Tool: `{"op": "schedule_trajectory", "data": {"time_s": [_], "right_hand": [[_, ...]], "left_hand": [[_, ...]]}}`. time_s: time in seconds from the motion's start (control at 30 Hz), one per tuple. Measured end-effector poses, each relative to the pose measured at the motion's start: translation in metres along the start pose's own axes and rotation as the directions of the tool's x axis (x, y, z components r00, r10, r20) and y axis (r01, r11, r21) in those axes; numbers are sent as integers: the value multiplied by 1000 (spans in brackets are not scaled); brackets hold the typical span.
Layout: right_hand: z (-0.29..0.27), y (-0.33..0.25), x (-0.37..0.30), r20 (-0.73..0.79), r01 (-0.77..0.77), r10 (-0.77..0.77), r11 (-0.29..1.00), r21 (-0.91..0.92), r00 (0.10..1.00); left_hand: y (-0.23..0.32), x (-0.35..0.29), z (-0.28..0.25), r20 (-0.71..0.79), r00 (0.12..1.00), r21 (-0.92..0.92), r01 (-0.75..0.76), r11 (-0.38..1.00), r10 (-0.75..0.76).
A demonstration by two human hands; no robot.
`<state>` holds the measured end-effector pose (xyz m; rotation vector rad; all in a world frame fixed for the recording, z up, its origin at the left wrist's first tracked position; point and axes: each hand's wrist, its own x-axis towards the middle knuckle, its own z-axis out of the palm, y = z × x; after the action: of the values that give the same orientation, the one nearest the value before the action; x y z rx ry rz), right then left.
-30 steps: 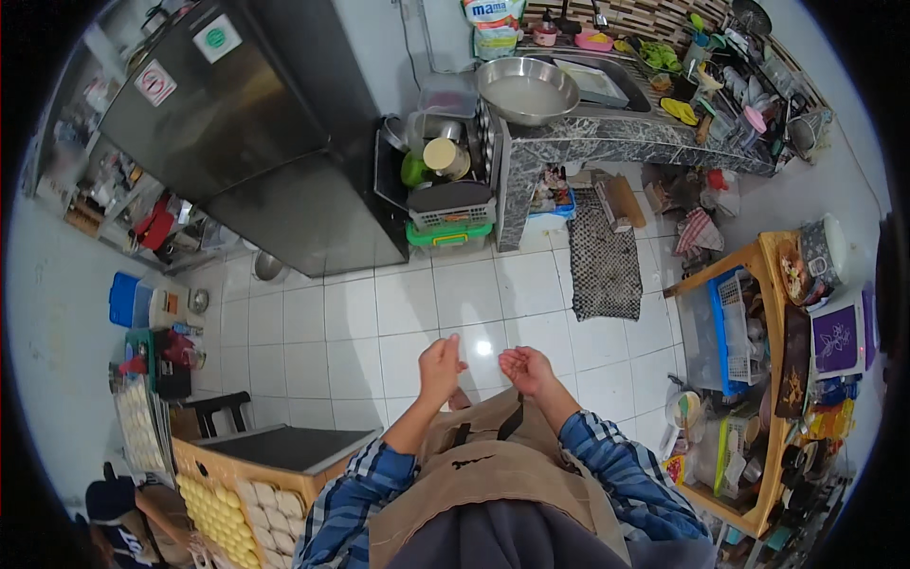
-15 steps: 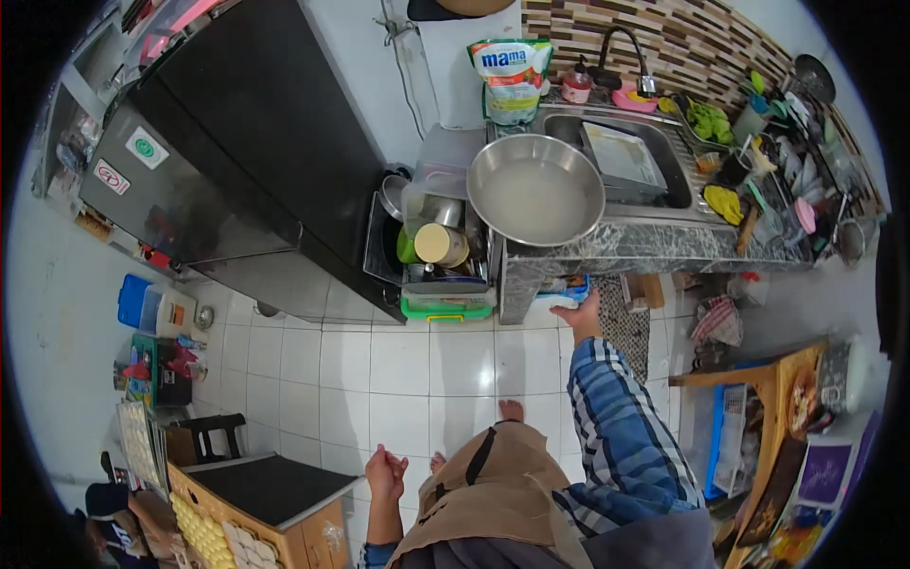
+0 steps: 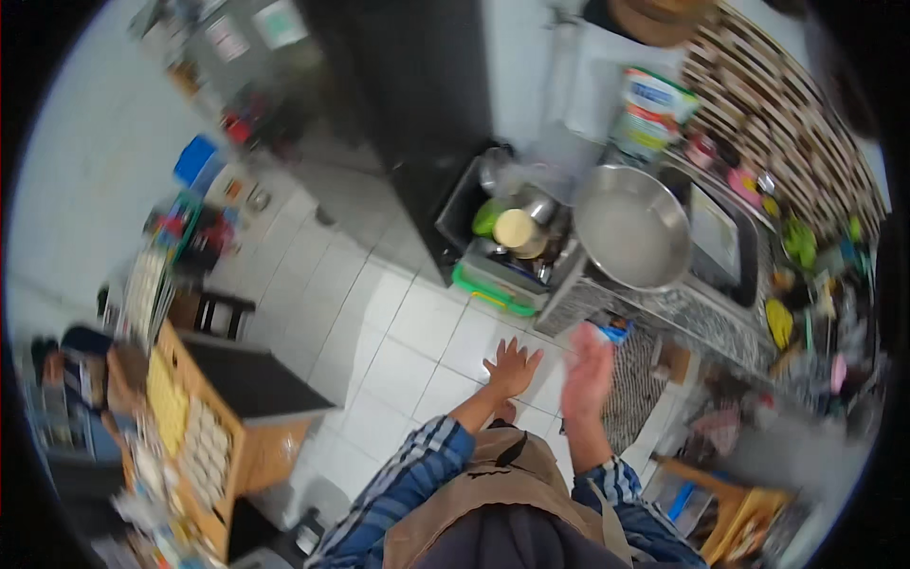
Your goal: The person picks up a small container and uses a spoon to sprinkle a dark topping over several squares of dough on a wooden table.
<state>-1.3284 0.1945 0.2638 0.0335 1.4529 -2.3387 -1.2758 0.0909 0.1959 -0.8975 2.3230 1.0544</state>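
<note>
My left hand (image 3: 513, 368) is held over the tiled floor with its fingers spread and nothing in them. Close beside it on the right, my right hand (image 3: 588, 379) is raised, its fingers smeared by motion. Beyond both hands, a wide round metal basin (image 3: 629, 277) rests on the counter's left end beside the sink, holding what looks like cloudy liquid. Neither hand touches it. A blue packet (image 3: 614, 330) shows below the counter, just past my right hand.
A crate of kitchenware (image 3: 458, 204) stands on a green-lidded box (image 3: 493, 292) between the dark fridge (image 3: 379, 95) and the counter. Crowded dishes flank the sink (image 3: 749, 280). At left, another person (image 3: 85, 370) is by a wooden table bearing dough rounds (image 3: 204, 446). A patterned mat (image 3: 633, 398) lies on the floor.
The view has swung left. My left hand has come up and forward, its curled fingers now spread. My right hand has drawn back from below the counter and turned upward.
</note>
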Motion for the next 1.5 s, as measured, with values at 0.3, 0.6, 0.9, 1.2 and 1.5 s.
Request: {"op": "schedule_trajectory", "data": {"time_s": [0.3,0.6,0.9,1.2,1.5], "right_hand": [[-30,141,-28,431,142,458,539,-830,777],[167,105,-335,726,-599,668,653,-465,164],[157,277,-484,846,762,422,648,-29,-326],[236,247,-632,335,-313,739,175,-933,-585],[305,415,-672,485,365,193,885,290,-853]], "left_hand": [[-18,-128,-65,-433,894,-888,-400,-228,117],[-347,-282,23,-539,674,-726,-66,685,-506],[-367,-508,51,-373,496,-425,-842,-331,-784],[-497,-569,122,-792,-180,-611,225,759,-584],[-596,-612,68,-508,507,-9,-812,-584,-697]]}}
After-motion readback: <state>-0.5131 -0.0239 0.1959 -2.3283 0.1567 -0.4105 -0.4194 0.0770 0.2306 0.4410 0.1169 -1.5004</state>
